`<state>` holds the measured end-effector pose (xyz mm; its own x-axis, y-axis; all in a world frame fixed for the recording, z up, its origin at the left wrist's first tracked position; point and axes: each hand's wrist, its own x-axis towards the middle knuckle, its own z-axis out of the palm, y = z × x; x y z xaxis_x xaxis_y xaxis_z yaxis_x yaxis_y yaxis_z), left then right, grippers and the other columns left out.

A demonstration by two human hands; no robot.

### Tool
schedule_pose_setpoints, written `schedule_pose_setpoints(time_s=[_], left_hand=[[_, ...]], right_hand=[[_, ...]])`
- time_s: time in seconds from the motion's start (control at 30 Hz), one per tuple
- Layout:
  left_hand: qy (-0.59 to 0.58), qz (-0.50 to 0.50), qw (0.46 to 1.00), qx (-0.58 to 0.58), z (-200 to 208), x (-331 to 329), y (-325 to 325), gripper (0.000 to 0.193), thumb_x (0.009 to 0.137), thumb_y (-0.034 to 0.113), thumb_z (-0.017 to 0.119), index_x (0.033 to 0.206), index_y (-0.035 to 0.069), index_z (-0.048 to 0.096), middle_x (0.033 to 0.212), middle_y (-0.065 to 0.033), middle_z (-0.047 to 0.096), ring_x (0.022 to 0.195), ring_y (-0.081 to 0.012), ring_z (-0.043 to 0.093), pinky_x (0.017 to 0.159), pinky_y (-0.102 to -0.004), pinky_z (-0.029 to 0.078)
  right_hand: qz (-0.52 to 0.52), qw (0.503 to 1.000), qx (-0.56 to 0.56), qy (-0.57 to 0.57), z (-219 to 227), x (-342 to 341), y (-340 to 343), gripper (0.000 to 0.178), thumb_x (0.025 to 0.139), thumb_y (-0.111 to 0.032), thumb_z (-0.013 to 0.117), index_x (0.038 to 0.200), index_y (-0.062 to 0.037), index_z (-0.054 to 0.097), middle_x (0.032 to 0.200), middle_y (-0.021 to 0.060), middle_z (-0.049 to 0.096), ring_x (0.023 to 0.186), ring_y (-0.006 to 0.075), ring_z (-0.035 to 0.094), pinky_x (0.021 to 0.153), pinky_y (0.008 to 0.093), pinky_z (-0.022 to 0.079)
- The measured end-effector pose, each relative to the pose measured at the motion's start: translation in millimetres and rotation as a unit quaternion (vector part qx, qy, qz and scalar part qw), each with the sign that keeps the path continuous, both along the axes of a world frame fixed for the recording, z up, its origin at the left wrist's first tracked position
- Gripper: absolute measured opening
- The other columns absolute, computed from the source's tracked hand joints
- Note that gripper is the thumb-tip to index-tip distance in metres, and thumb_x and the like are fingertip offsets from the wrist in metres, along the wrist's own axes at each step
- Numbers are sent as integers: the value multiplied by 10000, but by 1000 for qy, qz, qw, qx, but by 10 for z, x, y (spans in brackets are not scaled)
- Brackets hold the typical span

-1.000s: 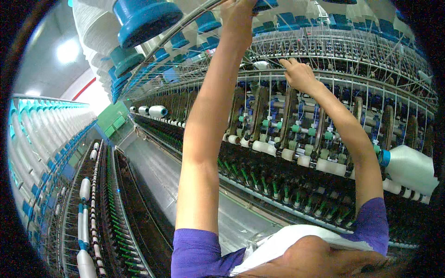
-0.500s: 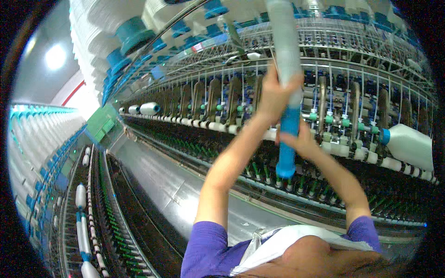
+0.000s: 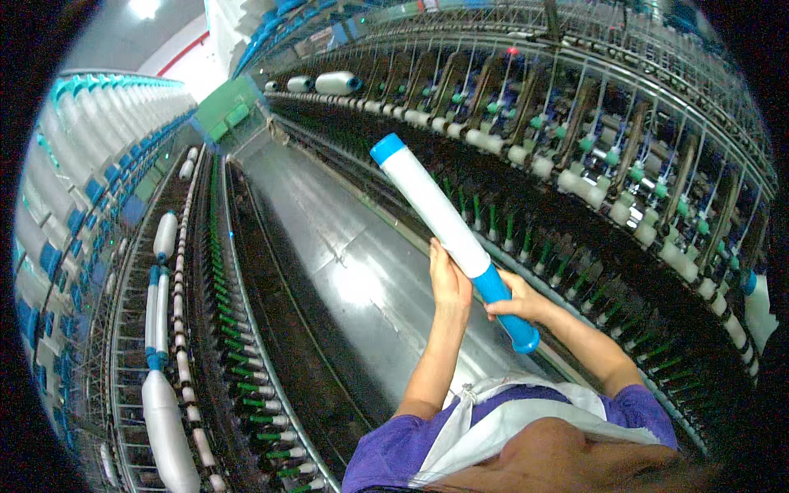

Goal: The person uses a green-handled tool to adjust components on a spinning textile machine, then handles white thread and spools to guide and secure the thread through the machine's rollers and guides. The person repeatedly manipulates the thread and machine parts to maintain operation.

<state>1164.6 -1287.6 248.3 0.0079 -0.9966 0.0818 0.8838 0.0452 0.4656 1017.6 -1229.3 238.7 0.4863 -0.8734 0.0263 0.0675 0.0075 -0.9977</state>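
Observation:
In front of me, tilted with its upper end to the far left, is a long roving bobbin (image 3: pixel 436 209). White fibre covers most of it; a blue cap shows at its top and a bare blue tube at its bottom. My left hand (image 3: pixel 450 279) cups the lower end of the white winding from the left, fingers pointing up along it. Wrapped round the blue tube from the right is my right hand (image 3: pixel 516 297), its thumb lying across the front. Both hands hold the bobbin over the aisle, apart from the machine.
Along the right runs a spinning frame (image 3: pixel 567 181) with white rollers and green-tipped spindles (image 3: pixel 526 245). Full white bobbins (image 3: pixel 337 83) lie on top of it farther off. Another frame on the left carries white bobbins (image 3: pixel 168 427). Shiny grey floor (image 3: pixel 345 255) stretches between them.
The bobbin has come down from high by the creel to the aisle, its top now leaning left. Both hands have moved down with it. My view has turned to the left and down.

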Motion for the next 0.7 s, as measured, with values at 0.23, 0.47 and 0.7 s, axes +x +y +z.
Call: schedule_pose_setpoints(time_s=[0.23, 0.47, 0.7], left_hand=[[-105, 228, 968, -14, -214, 428, -91, 145, 959, 184, 404, 954, 56, 474, 771, 16, 476, 709, -54, 422, 651, -239, 390], [-745, 251, 618, -19, -1678, 1333, -97, 176, 897, 162, 476, 916, 7, 557, 872, -180, 595, 816, -357, 566, 704, -410, 441], [-859, -7, 491, 147, -3683, 2200, 967, 407, 875, 378, 477, 962, 2, 605, 861, -245, 615, 811, -398, 594, 717, -443, 474]], right_hand=[[-6, 992, -73, 103, 0, 529, -368, 589, 659, -194, 726, 1147, -12, 451, 874, 110, 592, 677, 203, 608, 638, 328, 488], [-148, 790, -319, 502, 716, 102, -1374, 649, 598, -251, 679, 1135, -37, 384, 856, 211, 602, 763, 387, 603, 652, 461, 488], [-299, 589, -390, 641, 1539, -751, -2428, 620, 694, -420, 701, 1103, -72, 390, 843, 176, 600, 797, 358, 609, 657, 453, 489]])
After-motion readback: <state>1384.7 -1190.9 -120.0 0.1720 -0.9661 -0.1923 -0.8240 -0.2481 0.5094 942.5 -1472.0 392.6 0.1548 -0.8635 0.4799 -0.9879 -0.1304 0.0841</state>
